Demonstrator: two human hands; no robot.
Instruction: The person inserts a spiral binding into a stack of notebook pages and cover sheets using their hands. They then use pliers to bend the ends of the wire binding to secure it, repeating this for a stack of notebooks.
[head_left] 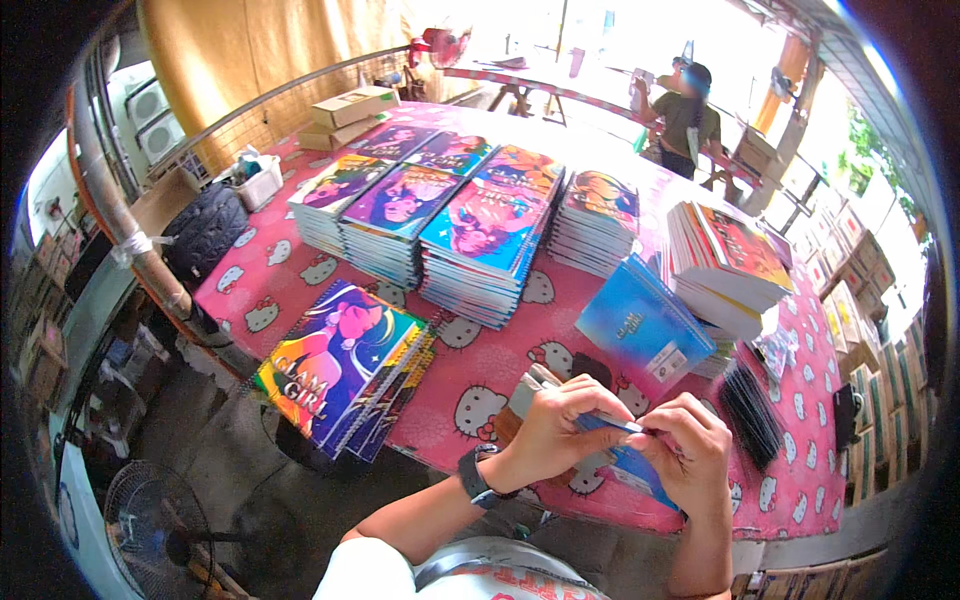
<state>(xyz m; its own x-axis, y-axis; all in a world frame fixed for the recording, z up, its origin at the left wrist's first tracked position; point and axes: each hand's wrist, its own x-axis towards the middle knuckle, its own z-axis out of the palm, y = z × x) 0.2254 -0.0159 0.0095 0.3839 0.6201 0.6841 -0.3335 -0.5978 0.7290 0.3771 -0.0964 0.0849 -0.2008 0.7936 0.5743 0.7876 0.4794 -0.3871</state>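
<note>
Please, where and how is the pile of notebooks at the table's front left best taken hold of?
Probably by the near end of the pile of notebooks, coming from the person's side: it seems to overhang the edge of the pink table, so top and underside can be pinched together. Avoid the spiral wire along its left side.

Worn on the head, a wide fisheye view looks down and ahead
From the near side, the left of the paired cameras faces across the pink table (425, 428) to the far table (532, 83); the left hand (555, 428) and right hand (692, 445) are close, below and slightly right, the far end small
</note>
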